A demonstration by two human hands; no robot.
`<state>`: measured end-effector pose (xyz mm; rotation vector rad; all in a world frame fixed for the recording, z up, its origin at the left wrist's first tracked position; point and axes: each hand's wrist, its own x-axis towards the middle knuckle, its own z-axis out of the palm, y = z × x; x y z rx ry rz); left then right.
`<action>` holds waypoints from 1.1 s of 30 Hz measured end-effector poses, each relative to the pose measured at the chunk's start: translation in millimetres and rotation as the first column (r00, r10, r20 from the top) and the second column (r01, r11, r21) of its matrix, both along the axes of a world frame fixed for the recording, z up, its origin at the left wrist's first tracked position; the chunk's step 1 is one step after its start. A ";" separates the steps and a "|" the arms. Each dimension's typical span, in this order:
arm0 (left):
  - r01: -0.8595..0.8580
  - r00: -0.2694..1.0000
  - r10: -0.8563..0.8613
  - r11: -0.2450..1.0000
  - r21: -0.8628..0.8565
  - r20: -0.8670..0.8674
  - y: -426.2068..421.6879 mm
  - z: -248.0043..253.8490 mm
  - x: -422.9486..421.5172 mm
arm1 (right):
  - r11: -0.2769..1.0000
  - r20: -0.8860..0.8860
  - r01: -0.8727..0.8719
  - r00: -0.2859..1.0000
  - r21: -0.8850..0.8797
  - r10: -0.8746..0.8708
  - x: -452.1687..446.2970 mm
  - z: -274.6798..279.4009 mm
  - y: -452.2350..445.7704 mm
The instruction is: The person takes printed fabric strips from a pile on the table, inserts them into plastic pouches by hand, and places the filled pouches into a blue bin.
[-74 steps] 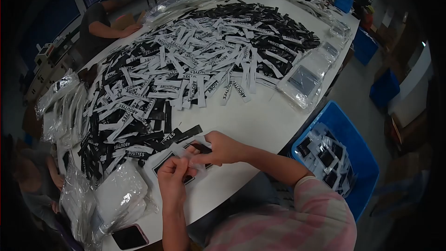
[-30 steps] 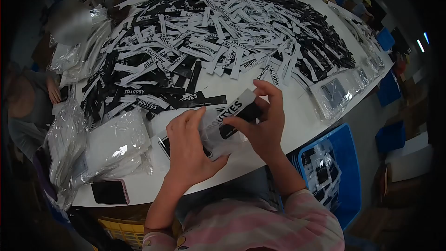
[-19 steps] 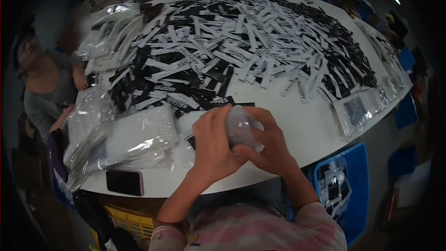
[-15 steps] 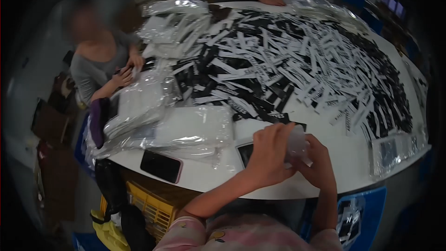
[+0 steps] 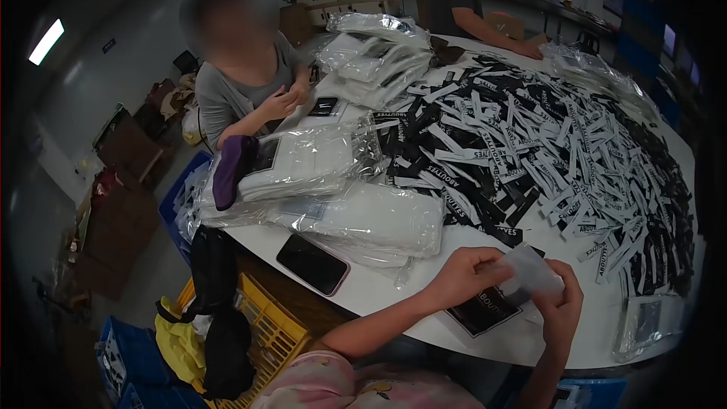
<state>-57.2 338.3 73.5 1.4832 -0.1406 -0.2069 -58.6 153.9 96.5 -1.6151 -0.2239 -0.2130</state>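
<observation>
Between my hands is a small translucent pouch point(image 5: 532, 270). My left hand point(image 5: 471, 274) pinches its left side, and my right hand point(image 5: 562, 301) is closed round its lower right edge. Just below lies a black printed bag point(image 5: 485, 310) with a clear border, flat on the white table point(image 5: 379, 295). Beyond my hands spreads a big heap of black and white printed strips point(image 5: 530, 151). A dark-screened phone point(image 5: 313, 263) rests near the table edge, left of my hands, beside clear-wrapped white packs point(image 5: 379, 216).
Across the left side sits a person point(image 5: 250, 91) with hands together near a second phone point(image 5: 324, 107); another person point(image 5: 469, 15) leans on the far edge. A purple item point(image 5: 232, 170) lies on wrapped packs. Yellow crate point(image 5: 276, 326) and blue bins point(image 5: 136, 356) stand below left.
The view has swung left, bringing the seated person and yellow crate further in. The printed pouch held earlier now shows its translucent side, and my hands have spread slightly apart around it.
</observation>
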 end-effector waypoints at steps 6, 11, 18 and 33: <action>-0.032 0.976 -0.006 0.985 0.170 0.218 -10.1 7.8 -6.9 | 0.992 -0.074 -0.109 0.991 0.056 0.113 -9.7 -18.5 -16.5; -0.251 0.829 0.113 0.950 0.184 0.548 -19.1 13.5 -14.1 | 0.974 -0.092 -0.045 0.994 0.222 0.067 -14.3 -27.9 -11.9; -0.137 0.892 0.089 0.988 0.078 0.443 -22.4 17.9 -20.7 | 0.974 -0.004 -0.009 1.000 0.225 0.011 -18.7 -24.9 -8.0; -0.084 0.910 0.028 0.990 0.116 0.414 -25.5 9.8 -25.0 | 0.952 -0.171 0.008 0.984 0.307 0.047 -19.3 -28.7 -15.6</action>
